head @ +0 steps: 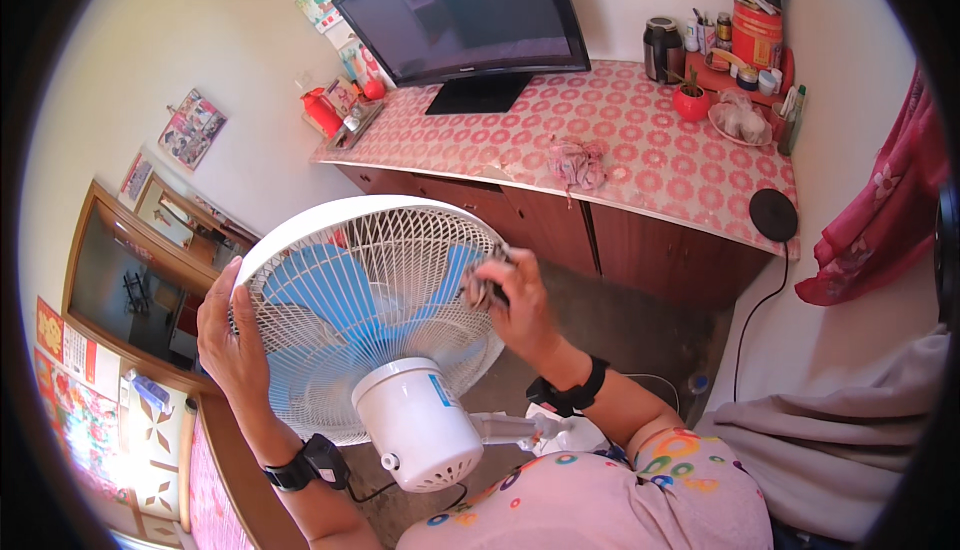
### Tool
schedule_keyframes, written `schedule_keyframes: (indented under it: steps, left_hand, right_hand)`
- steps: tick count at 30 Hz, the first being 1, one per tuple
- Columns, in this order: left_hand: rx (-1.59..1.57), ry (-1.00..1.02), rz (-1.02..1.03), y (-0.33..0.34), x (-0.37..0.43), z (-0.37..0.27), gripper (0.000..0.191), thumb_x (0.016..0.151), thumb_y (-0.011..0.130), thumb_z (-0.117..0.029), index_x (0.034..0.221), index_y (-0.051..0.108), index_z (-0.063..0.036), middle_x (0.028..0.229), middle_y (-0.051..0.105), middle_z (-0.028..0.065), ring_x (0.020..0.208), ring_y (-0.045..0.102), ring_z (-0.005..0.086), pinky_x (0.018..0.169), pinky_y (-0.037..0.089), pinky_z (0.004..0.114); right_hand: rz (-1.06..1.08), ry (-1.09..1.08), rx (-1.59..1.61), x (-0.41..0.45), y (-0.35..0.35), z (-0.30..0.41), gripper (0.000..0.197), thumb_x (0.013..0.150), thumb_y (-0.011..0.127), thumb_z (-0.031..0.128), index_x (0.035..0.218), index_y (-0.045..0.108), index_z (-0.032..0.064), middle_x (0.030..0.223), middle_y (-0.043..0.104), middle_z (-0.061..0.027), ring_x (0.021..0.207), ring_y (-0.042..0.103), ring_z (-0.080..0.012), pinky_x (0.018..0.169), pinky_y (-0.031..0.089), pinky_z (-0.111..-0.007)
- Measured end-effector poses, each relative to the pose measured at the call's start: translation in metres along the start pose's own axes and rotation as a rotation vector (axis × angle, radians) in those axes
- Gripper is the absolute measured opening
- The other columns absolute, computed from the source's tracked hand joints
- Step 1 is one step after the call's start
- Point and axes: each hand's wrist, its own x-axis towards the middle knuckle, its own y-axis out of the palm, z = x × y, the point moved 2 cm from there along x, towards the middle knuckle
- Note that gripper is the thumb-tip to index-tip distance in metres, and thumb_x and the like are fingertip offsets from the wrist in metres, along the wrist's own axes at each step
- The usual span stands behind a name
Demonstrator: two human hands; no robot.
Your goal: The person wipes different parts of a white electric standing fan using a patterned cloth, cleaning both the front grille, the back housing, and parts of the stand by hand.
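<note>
Before me stands an electric fan with a white wire guard point(322, 400), blue blades point(319, 280) and a white motor housing point(416, 430). My left hand point(236, 340) grips the guard's left rim, thumb on the wires and fingers around the outer edge. In my right hand point(517, 302) is a crumpled dark-patterned cloth point(484, 280), pressed against the guard's upper right. The cloth and the fingertips are blurred. Below the motor, the white stand point(517, 430) is partly hidden by my right arm and shirt.
Beyond the fan, a cabinet point(555, 227) with a patterned cover carries a television point(465, 17), a crumpled pink cloth point(577, 163), a kettle point(664, 51) and a red pot point(690, 103). A black disc point(772, 216) trails a cable at the right corner. Grey fabric point(825, 422) lies at right.
</note>
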Motion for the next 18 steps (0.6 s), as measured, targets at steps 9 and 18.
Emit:
schedule_keyframes:
  steps: [9, 18]
  left_hand:
    - [-0.039, -0.044, 0.021, -0.003, 0.002, 0.011, 0.039, 0.097, 0.049, -0.042, 0.117, 0.067, -0.0141, 0.114, 0.067, 0.0088, 0.109, 0.061, 0.0241, 0.093, 0.046, 0.037]
    - [-0.037, -0.027, 0.01, 0.0, 0.003, 0.005, 0.038, 0.097, 0.05, -0.04, 0.118, 0.067, -0.013, 0.116, 0.066, 0.0088, 0.11, 0.06, 0.0237, 0.094, 0.045, 0.037]
  right_hand:
    - [0.149, -0.305, -0.113, -0.064, 0.0, -0.004, 0.028, 0.068, 0.072, 0.01, 0.094, 0.065, 0.0183, 0.093, 0.051, -0.0069, 0.085, 0.053, -0.0257, 0.074, 0.044, -0.037]
    - [0.288, -0.256, -0.077, -0.106, -0.001, -0.017, 0.03, 0.065, 0.071, 0.009, 0.094, 0.066, 0.0164, 0.082, 0.053, -0.0029, 0.075, 0.054, -0.0224, 0.065, 0.045, -0.034]
